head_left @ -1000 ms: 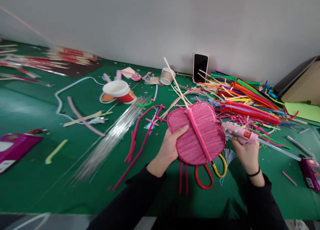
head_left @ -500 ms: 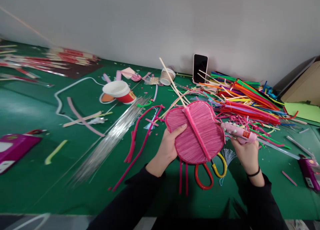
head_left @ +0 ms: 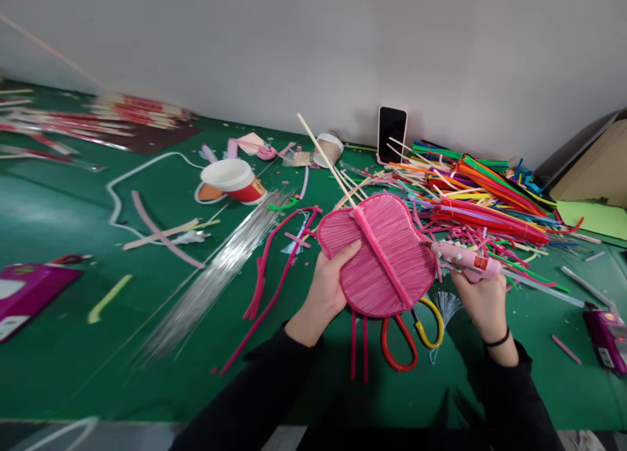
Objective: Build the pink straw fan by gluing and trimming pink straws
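A pink fan-shaped panel [head_left: 392, 242] with a lobed outline is held up in my left hand [head_left: 327, 287], thumb on its face. A pink strip [head_left: 379, 258] runs across the panel, and a thin wooden stick [head_left: 323, 157] juts from its upper left. My right hand [head_left: 482, 300] is wrapped round a pink glue gun [head_left: 465, 258]. The gun's nozzle is at the panel's right edge; whether it touches I cannot tell. Beneath the panel, the red and yellow handles of scissors [head_left: 399, 346] show; their blades are hidden.
Bundles of coloured pipe cleaners [head_left: 490, 202] are heaped at the right. A phone [head_left: 392, 134] leans against the wall. Left of centre are a paper cup [head_left: 240, 180] and a spread of thin wires [head_left: 210, 281]. Purple boxes lie at the far left [head_left: 39, 291] and right [head_left: 607, 340].
The panel has shifted slightly left and up in my left hand, its stick moving with it. The glue gun has moved a little left along with my right hand.
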### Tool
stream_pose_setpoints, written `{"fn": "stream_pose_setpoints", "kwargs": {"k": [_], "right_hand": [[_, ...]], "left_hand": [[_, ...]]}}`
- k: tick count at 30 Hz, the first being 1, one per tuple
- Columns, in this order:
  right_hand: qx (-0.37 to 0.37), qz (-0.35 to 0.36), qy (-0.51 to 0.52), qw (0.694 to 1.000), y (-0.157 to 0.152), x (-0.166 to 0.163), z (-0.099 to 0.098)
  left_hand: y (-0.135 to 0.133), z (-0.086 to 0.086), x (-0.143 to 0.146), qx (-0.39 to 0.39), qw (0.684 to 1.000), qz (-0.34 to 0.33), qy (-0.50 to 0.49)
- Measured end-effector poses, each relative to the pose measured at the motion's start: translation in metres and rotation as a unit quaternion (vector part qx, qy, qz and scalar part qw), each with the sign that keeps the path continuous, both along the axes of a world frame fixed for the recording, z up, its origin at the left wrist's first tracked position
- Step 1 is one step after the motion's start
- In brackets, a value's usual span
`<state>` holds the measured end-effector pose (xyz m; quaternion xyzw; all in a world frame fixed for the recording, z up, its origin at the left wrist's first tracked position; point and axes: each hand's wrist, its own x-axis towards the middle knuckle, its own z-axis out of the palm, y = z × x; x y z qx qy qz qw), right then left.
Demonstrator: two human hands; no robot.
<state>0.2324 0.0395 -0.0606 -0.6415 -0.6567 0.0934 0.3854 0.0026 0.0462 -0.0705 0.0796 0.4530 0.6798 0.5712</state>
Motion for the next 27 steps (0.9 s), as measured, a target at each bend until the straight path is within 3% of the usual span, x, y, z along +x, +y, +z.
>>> {"fn": "stream_pose_setpoints", "kwargs": {"k": [6, 13, 16, 20, 24, 27], "right_hand": [[-0.013, -0.021, 0.078, 0.997, -0.001, 0.0, -0.001], [-0.097, -0.052, 0.21, 0.971, 0.0, 0.001, 0.001], [-0.068, -0.089, 0.252, 0.961, 0.001, 0.002, 0.0], [0.01, -0.135, 0.185, 0.973, 0.003, 0.007, 0.001], [-0.026, -0.096, 0.117, 0.988, 0.006, 0.006, 0.007], [-0.013, -0.121, 0.088, 0.989, 0.007, -0.004, 0.007]], "left_hand": [[0.001, -0.001, -0.002, -0.003, 1.0, -0.009, -0.001], [0.001, -0.003, -0.003, -0.014, 1.0, -0.004, 0.011], [0.003, -0.004, -0.004, 0.002, 1.0, 0.007, 0.014], [0.004, -0.005, -0.004, 0.018, 1.0, 0.02, 0.016], [0.004, -0.007, -0.003, 0.019, 1.0, 0.016, 0.009], [0.002, -0.009, -0.002, 0.021, 1.0, -0.007, 0.007]]}}
